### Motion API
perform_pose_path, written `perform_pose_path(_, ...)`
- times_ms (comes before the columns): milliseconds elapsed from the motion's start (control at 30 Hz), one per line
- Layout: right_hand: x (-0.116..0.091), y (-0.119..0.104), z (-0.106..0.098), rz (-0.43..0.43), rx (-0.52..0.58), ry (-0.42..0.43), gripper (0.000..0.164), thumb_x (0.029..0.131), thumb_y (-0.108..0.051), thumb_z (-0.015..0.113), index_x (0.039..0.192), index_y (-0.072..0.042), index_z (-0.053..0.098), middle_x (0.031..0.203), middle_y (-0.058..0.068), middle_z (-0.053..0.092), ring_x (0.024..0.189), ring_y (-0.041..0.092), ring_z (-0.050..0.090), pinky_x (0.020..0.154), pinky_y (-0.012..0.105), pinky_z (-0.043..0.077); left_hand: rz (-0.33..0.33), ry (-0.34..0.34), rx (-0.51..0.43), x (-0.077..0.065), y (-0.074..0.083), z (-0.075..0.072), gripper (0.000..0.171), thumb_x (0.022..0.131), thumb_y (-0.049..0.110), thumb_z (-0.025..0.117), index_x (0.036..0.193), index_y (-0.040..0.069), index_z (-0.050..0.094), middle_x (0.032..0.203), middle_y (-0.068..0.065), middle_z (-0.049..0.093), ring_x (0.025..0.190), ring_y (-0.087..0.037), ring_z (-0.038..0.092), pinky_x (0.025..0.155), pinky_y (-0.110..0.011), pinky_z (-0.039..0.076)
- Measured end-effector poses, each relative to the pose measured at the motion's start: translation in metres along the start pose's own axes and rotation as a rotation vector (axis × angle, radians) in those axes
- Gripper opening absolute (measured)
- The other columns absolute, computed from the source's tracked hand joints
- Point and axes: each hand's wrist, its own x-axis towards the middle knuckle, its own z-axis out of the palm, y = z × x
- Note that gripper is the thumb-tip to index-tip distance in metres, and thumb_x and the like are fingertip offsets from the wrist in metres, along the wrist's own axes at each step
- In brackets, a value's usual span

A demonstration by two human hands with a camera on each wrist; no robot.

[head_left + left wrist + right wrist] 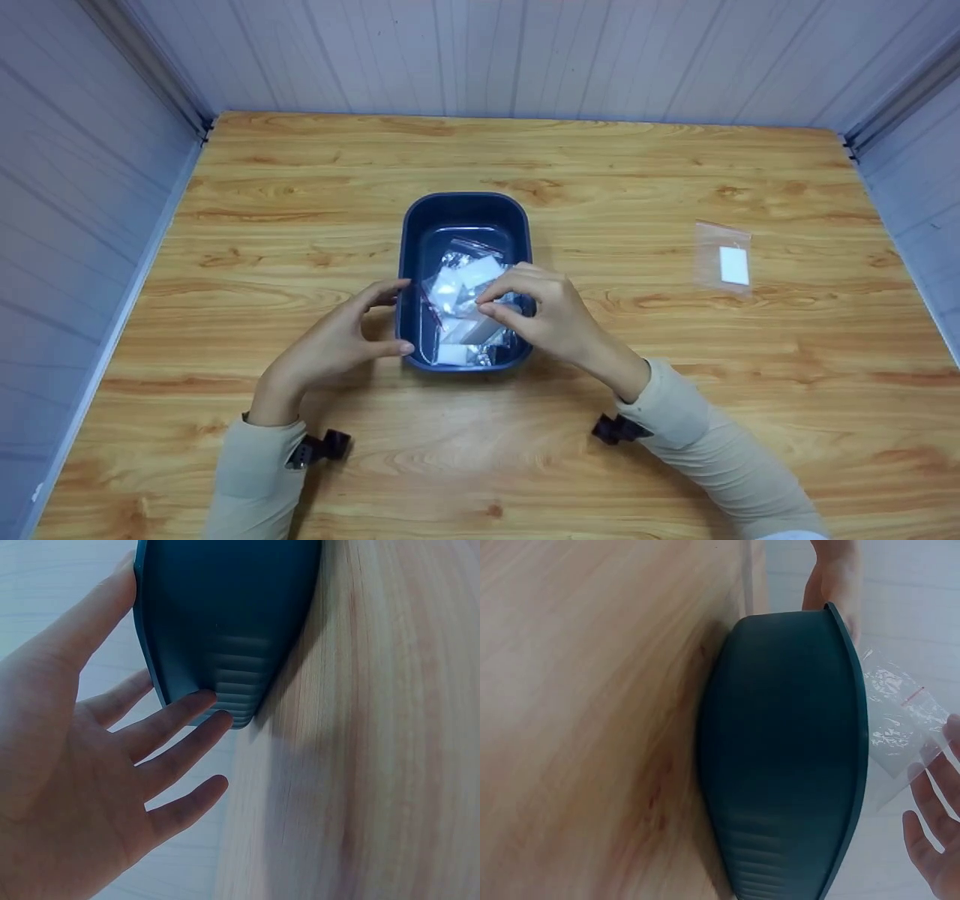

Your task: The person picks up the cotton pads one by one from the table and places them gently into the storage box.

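Note:
A dark blue plastic bin [418, 225] stands mid-table, holding several clear zip bags [448, 289] with white pieces inside. My left hand [330, 337] rests at the bin's left side, its thumb and a fingertip at the rim. In the left wrist view its fingers [180, 757] are spread and fairly straight beside the outer wall. Over the bin's right half, my right hand [559, 315] pinches a clear zip bag [896, 727] between thumb and forefinger. The right wrist view shows this bag raised above the rim, with a red line across it.
One clear zip bag [734, 265] with a white rectangular piece lies apart on the table, to the right. Pale panelled walls [480, 60] border the wooden table [315, 180] at the back and on both sides.

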Motion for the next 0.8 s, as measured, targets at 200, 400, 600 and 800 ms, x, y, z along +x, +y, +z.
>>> perform_pose_path(200,-0.0025,0.0024,0.005,0.019,-0.002,-0.019,0.005,0.09,-0.009,0.073,0.094,-0.007,0.076,0.092,-0.001,0.073,0.089,0.015,0.065,0.083,0.03,0.053,-0.001,0.002,0.005,-0.0001,0.0,0.0001,0.085,0.082,0.036,0.082,0.153,0.028,0.035,0.155,0.0,0.037,0.142,-0.027,0.034,0.117,-0.059,0.017)
perform_pose_path(400,-0.0046,0.0038,0.0076,0.037,-0.006,-0.036,0.006,0.09,-0.011,0.074,0.094,-0.007,0.076,0.092,-0.002,0.073,0.088,0.014,0.065,0.083,0.029,0.054,-0.002,0.002,0.006,0.0005,0.0007,0.0005,0.083,0.084,0.028,0.081,0.153,0.026,0.035,0.155,-0.001,0.038,0.142,-0.028,0.033,0.117,-0.06,0.017)
perform_pose_path(600,-0.0065,0.0063,0.0084,0.062,-0.028,-0.064,0.007,0.091,-0.013,0.074,0.095,-0.007,0.076,0.092,-0.003,0.073,0.089,0.013,0.065,0.083,0.03,0.054,-0.001,0.005,0.014,-0.0006,0.0021,0.0001,0.084,0.084,0.031,0.081,0.153,0.025,0.035,0.154,-0.002,0.039,0.142,-0.029,0.034,0.117,-0.059,0.017)
perform_pose_path(800,-0.0077,0.0084,0.0085,0.103,-0.039,-0.087,0.008,0.092,-0.014,0.073,0.095,-0.008,0.076,0.092,-0.004,0.073,0.09,0.011,0.064,0.084,0.031,0.052,0.013,0.003,0.021,-0.0006,0.0024,-0.0002,0.086,0.082,0.036,0.082,0.153,0.021,0.036,0.153,-0.004,0.04,0.142,-0.029,0.035,0.117,-0.057,0.019)
